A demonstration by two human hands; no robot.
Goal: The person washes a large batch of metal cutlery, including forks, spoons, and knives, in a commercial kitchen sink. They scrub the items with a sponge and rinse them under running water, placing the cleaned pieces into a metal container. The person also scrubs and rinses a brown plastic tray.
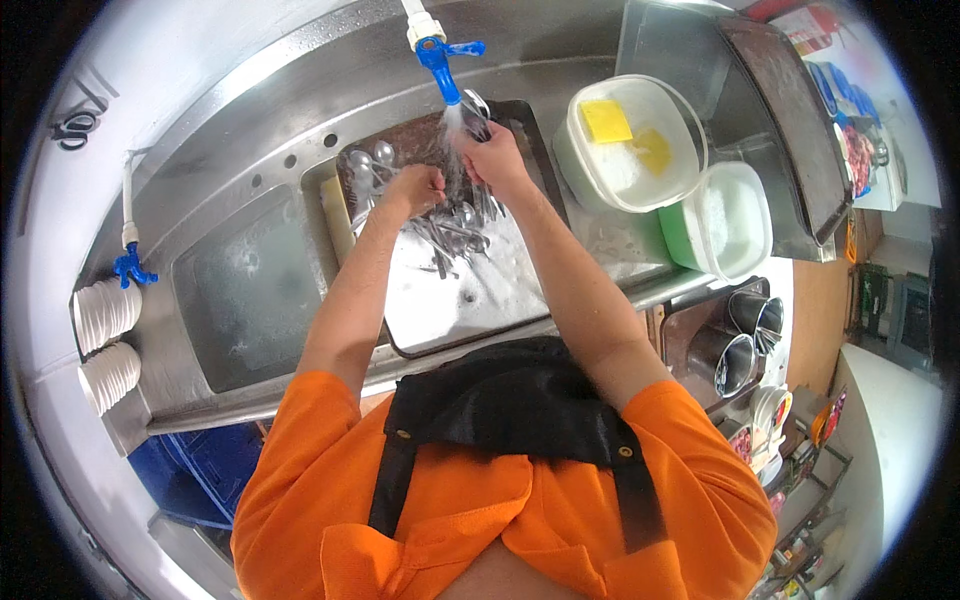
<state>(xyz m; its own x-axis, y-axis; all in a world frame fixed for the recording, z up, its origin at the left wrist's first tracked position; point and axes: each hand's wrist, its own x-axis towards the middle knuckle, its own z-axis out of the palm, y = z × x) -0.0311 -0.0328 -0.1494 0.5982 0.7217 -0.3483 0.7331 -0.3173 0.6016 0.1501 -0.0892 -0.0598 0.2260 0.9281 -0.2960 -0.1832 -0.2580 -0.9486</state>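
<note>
Water from a blue tap (439, 64) runs over a bunch of metal cutlery (477, 109) gripped in my right hand (496, 161). My left hand (415, 191) is to the left of the stream, its fingers curled; whether anything is inside them is hidden. Below both hands, a dark-rimmed baking tray (469, 334) lies across the sink, with bright, soapy-looking water in its near part. Loose spoons and other cutlery (450, 232) are heaped in the tray's middle. Several more spoons (362, 169) lie at its left side, beside my left wrist.
To the right stand a white bucket (574, 161) with yellow sponges (606, 121) and a green-tinted tub (679, 232) of suds. A water-filled basin (247, 292) is at left, with stacked white dishes (107, 315) beyond it. Metal containers (720, 360) sit at lower right.
</note>
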